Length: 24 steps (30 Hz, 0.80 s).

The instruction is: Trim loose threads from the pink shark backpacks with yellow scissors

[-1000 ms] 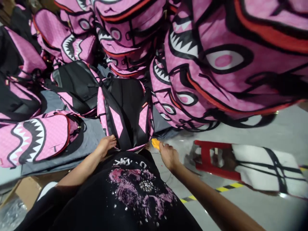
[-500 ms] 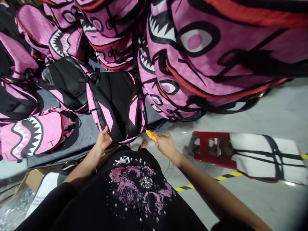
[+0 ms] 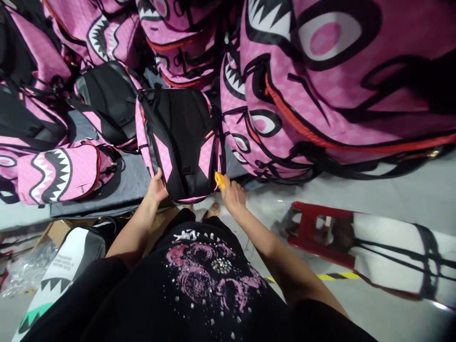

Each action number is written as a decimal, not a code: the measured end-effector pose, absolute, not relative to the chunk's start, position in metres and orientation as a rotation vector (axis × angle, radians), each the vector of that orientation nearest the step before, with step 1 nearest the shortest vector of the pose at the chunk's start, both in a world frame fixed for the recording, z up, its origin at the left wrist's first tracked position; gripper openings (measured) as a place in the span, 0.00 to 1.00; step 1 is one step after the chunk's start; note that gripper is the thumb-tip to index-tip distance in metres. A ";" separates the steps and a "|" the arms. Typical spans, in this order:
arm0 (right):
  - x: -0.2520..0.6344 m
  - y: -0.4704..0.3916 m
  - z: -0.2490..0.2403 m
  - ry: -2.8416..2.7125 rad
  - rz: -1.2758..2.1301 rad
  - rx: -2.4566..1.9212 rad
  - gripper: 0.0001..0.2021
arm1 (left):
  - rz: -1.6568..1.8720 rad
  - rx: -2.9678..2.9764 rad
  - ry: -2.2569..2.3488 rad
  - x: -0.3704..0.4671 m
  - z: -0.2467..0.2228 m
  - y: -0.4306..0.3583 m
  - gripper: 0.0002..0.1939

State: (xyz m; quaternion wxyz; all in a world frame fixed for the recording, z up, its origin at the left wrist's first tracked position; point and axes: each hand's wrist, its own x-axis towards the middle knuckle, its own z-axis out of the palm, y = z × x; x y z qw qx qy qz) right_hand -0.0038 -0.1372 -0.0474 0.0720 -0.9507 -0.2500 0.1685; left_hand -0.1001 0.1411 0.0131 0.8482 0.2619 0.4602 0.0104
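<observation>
**Both hands closing on the black-backed backpack**

A heap of pink shark-mouth backpacks (image 3: 320,80) looms behind and right of the black-backed backpack (image 3: 180,137), which stands on the floor just ahead of the person; a red stool (image 3: 313,232) lies well right of it. The left hand (image 3: 157,186) now grips its lower left corner, fingers curled; the right hand (image 3: 232,194), pinching a small yellow tool (image 3: 220,179), has moved from beside the backpack to its lower right edge.

yellow tool (image 3: 220,180): mostly hidden in right hand (image 3: 233,195) | type unclear
</observation>
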 end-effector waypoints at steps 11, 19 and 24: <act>-0.017 -0.167 -0.057 -0.695 0.572 -2.758 0.20 | 0.115 0.525 0.799 -0.102 0.020 0.131 0.30; -0.017 -0.164 -0.039 -0.625 0.669 -2.747 0.16 | 0.247 0.477 0.780 -0.130 0.022 0.126 0.28; -0.025 -0.192 -0.025 -0.634 0.730 -2.744 0.16 | 0.246 0.424 0.695 -0.121 0.011 0.128 0.28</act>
